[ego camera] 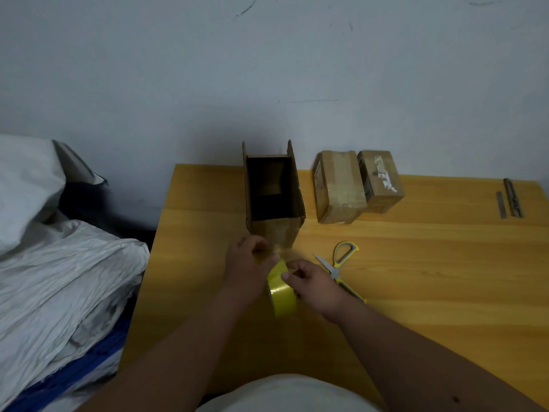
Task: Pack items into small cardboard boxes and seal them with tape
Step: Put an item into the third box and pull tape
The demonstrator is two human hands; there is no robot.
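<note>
A yellow wooden table (416, 278) was seen filling the lower right of the frame, with a heap of grey-white sacks (59, 263) piled at the left. An open cardboard box (274, 197) stood at centre frame, mouth upward, its flaps raised; its long axis appeared to run from the viewer toward the wall, and no contents could be made out in its dark interior. Two taped boxes (356, 185) were placed side by side just to its right.

Below the open box, a roll of yellow tape (282, 292) was held on edge at lower centre, its round face turned toward the left of the frame. It was gripped by the right hand (315, 285), fingers curled over the rim. The left hand (248, 263) appeared to pinch the freed tape end, drawn up toward the near wall of the box, though blur left the pinch uncertain.

The likely risk was judged to be the strip folding onto itself or sticking crookedly if tension were lost, and the light box being dragged if the pull outran the roll. Yellow-handled scissors (338, 266) lay just right of the hands, blades ajar. Two metal strips (509, 199) rested at far right.
</note>
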